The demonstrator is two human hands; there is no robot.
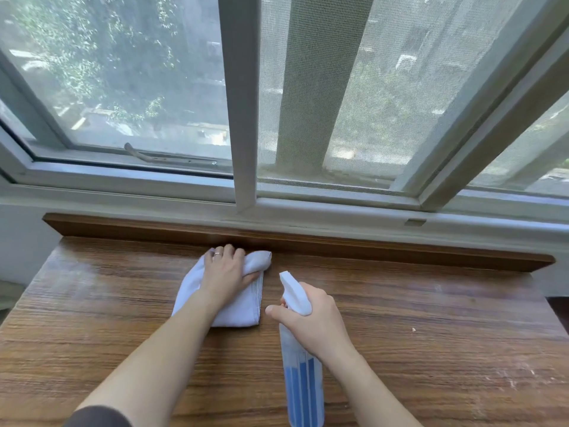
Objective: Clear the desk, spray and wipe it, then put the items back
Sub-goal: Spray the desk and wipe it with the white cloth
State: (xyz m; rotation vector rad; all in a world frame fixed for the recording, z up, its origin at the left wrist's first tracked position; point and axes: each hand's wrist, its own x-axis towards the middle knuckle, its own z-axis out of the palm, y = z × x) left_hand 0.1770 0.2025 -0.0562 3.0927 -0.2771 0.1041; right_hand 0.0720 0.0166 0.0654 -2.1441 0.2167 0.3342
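Surface: wooden desk (431,349) under a window (138,87), bare of items in view; clearing looks done, wiping in hand.
Spray bottle (303,380): nearest, held off the desk, nozzle toward the cloth.
Right hand (314,322): wrapped tight around the bottle neck; a stray trigger squeeze could wet the left hand or pool liquid.
Cloth (243,306): white, folded, flat on the desk mid-way back.
Left hand (226,272): fingers curled, pressing the cloth's far end; bunching may leave streaks.
Back ledge (400,251): the corner against it risks being missed.
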